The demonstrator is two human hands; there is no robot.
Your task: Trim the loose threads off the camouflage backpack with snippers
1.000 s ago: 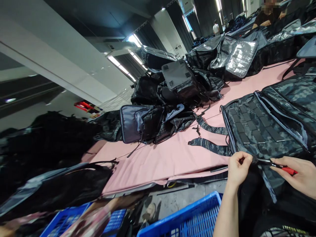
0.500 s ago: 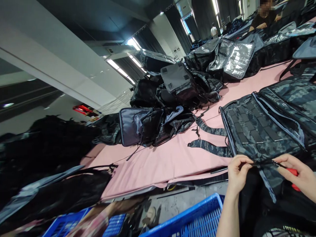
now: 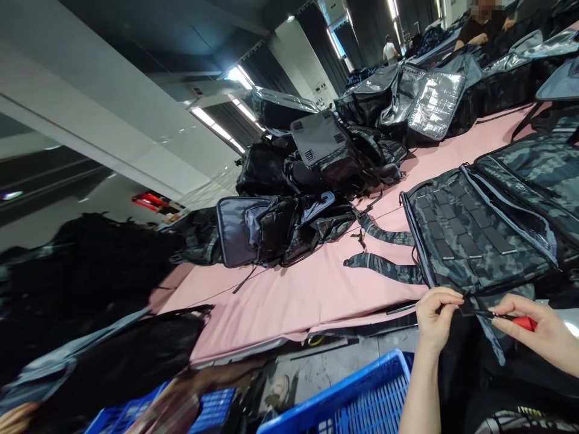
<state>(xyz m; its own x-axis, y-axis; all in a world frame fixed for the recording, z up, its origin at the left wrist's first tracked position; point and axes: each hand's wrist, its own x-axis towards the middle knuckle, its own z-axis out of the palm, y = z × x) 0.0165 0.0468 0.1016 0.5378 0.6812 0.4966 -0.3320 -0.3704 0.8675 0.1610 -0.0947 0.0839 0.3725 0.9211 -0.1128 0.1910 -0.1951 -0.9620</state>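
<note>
Hands [image 3: 527, 325], red-handled tool [image 3: 525, 323] near backpack [image 3: 470, 229]

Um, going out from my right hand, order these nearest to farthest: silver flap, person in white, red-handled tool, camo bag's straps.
From your right hand:
1. Red-handled tool, in that hand.
2. Straps, left of the camo bag.
3. Silver flap, farther back on the pink cloth.
4. Person in white, in the far background.
</note>
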